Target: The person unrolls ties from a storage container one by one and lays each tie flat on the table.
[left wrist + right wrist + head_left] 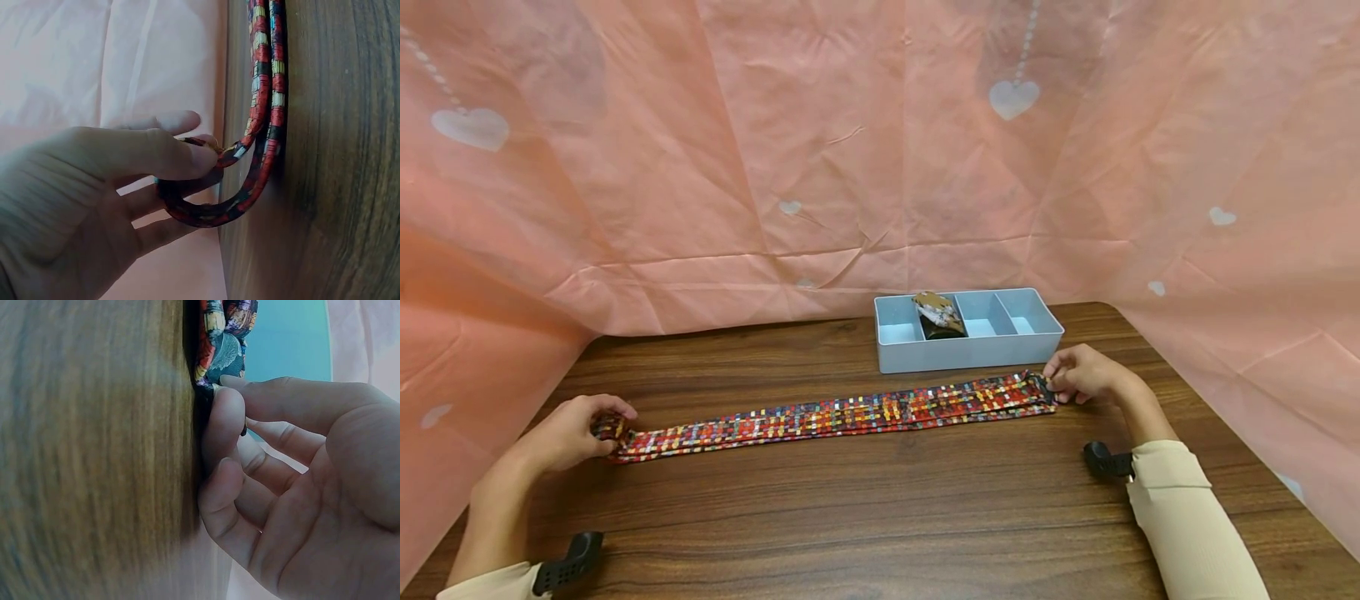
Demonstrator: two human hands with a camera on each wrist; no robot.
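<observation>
A long fabric strip (842, 417), patterned in small red, yellow, white and dark blocks, stretches across the wooden table between both hands. It is folded lengthwise in layers. At its left end, my left hand (568, 433) pinches the cloth between thumb and fingers. In the left wrist view the strip's end (209, 219) curls back in a loop under the thumb. My right hand (1086, 375) pinches the opposite end with thumb and index finger. A dark patch (228, 353) shows on the cloth close by those fingertips in the right wrist view.
Behind the strip stands a pale blue divided box (955, 358), close to my right hand. One compartment holds a dark item with a brown and white top (938, 317). A pink curtain (850, 167) with hearts surrounds the table (850, 517) at the back and sides.
</observation>
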